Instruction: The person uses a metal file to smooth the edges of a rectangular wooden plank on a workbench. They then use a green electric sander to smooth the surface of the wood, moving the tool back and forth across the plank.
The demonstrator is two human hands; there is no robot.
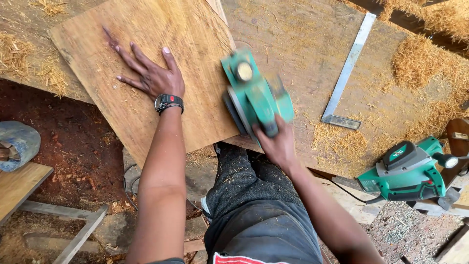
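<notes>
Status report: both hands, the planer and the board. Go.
Left hand flat on plywood board, fingers spread. Right hand grips green electric planer at board's right edge, blurred. Steel square and second green power tool lie apart, to the right.

A rough outdoor woodworking shop: a worn bench (303, 44) strewn with sawdust and heaps of shavings (420, 56), over bare red earth (73, 142). A plywood board (161, 29) lies on the bench, with a steel square (348, 68), a green power planer (256, 98) and a second green power tool (408, 171) beside it. Offcuts and a timber frame (73, 230) lie on the ground
</notes>
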